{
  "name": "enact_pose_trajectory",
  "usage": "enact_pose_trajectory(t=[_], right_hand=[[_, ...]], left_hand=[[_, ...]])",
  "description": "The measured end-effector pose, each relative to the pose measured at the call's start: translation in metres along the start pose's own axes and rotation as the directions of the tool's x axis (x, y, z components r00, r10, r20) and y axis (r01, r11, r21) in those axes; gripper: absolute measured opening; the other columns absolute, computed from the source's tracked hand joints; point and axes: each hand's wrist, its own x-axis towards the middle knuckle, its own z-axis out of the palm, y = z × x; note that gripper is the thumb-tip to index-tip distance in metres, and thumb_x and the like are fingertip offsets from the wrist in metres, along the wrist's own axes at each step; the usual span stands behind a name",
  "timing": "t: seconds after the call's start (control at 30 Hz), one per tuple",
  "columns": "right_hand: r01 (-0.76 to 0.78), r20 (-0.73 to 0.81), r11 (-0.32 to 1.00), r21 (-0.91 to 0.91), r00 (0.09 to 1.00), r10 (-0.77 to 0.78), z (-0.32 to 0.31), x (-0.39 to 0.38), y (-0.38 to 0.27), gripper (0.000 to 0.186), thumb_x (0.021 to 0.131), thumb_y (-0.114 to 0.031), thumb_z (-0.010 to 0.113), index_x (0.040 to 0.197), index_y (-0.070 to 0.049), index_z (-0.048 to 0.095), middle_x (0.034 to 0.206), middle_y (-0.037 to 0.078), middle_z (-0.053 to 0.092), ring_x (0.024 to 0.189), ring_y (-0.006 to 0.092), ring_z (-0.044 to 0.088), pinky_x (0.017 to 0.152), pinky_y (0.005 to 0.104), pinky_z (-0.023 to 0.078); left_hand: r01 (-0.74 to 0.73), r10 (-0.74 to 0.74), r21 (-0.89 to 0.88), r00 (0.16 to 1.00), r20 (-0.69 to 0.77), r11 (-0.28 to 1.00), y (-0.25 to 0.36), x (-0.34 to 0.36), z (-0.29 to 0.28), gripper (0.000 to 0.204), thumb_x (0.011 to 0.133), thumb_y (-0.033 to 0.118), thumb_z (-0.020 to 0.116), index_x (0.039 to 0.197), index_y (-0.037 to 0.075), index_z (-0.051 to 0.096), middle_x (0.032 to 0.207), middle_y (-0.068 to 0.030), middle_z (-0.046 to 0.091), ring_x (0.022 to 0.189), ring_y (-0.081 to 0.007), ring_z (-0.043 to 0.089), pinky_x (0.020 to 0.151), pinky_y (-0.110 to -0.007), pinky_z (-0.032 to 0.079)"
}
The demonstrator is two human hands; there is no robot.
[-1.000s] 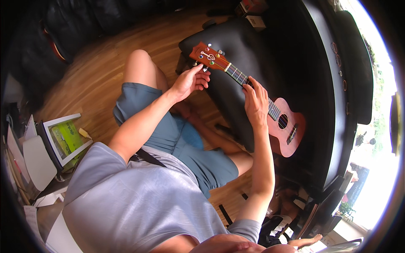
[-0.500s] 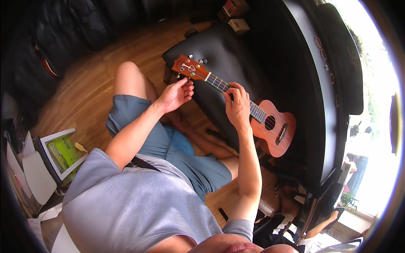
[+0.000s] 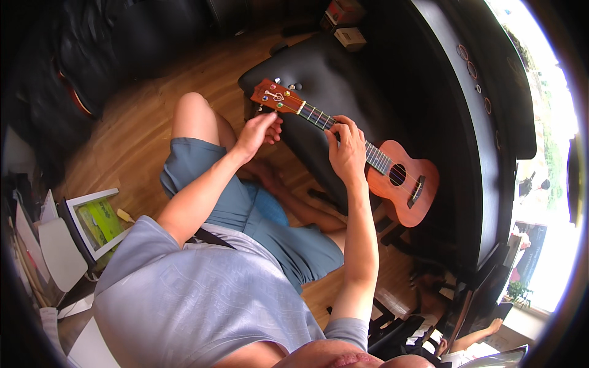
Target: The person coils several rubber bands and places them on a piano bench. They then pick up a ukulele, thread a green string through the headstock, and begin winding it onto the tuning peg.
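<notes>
A small reddish-brown ukulele (image 3: pixel 402 199) lies tilted, its body at the right and its headstock (image 3: pixel 273 97) up to the left. Round gem-like pieces sit on the headstock, and tuning pegs stick out along both its sides. My left hand (image 3: pixel 260 134) is at the headstock's near edge, thumb and fingers closed together round a tuning peg that they mostly cover. Across the middle of the neck, my right hand (image 3: pixel 348 153) is closed, its fingers over the strings and its thumb at the near side. The strings run on past the sound hole to a dark bridge.
Behind the ukulele is a black padded bench (image 3: pixel 307 58), beside a large black piano-like cabinet (image 3: pixel 454 110). My legs are folded below on the wooden floor (image 3: pixel 141 113). A white-framed box (image 3: pixel 98 224) and papers stand at the left. Another person's arm (image 3: pixel 478 334) shows at lower right.
The view has shifted slightly. My left fingers have turned a little and now cover the tuning peg that showed between them. My right hand keeps its place on the neck.
</notes>
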Motion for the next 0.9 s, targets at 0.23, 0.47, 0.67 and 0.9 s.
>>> enact_pose_trajectory(t=[0.23, 0.47, 0.67, 0.9], right_hand=[[-0.021, 0.005, 1.000, 0.009, 1.000, 0.021, -0.002, 0.000, 0.000, 0.013, 0.096, -0.014, 0.071, 0.101, -0.006, 0.062, 0.127, 0.009, 0.066, 0.117, 0.0313, 0.063, 0.102, 0.0448, 0.046], [-0.034, 0.016, 0.999, 0.015, 0.999, 0.034, -0.002, -0.002, 0.002, 0.014, 0.096, -0.014, 0.071, 0.103, -0.005, 0.063, 0.129, 0.010, 0.066, 0.117, 0.0339, 0.063, 0.102, 0.0456, 0.046], [-0.049, 0.017, 0.999, 0.017, 0.999, 0.049, -0.001, -0.002, 0.002, 0.015, 0.095, -0.015, 0.073, 0.101, -0.006, 0.063, 0.128, 0.011, 0.067, 0.116, 0.0336, 0.064, 0.101, 0.0451, 0.046], [0.006, -0.029, 1.000, -0.008, 1.000, -0.006, 0.001, 0.004, -0.005, 0.020, 0.091, -0.015, 0.079, 0.101, -0.006, 0.064, 0.125, 0.012, 0.067, 0.115, 0.0339, 0.063, 0.100, 0.0456, 0.047]], left_hand=[[0.354, -0.096, -0.692, 0.919, 0.382, 0.630, -0.011, 0.004, -0.004, 0.028, 0.110, 0.034, 0.054, 0.101, 0.009, 0.064, 0.090, 0.0003, 0.058, 0.083, -0.0149, 0.055, 0.075, -0.031, 0.048], [0.346, -0.033, -0.728, 0.913, 0.407, 0.593, -0.022, 0.008, -0.004, 0.021, 0.108, 0.030, 0.060, 0.101, 0.011, 0.063, 0.092, 0.0008, 0.058, 0.083, -0.0127, 0.055, 0.075, -0.029, 0.048], [-0.264, 0.317, 0.445, 0.947, -0.049, 0.856, -0.015, 0.008, 0.000, 0.029, 0.107, 0.031, 0.062, 0.096, 0.004, 0.062, 0.080, -0.0037, 0.070, 0.064, -0.0152, 0.067, 0.062, -0.031, 0.052], [-0.229, 0.271, 0.272, 0.954, -0.125, 0.935, -0.019, 0.008, 0.013, 0.028, 0.108, 0.029, 0.061, 0.100, 0.003, 0.066, 0.079, -0.0035, 0.070, 0.062, -0.0107, 0.066, 0.055, -0.029, 0.051]])
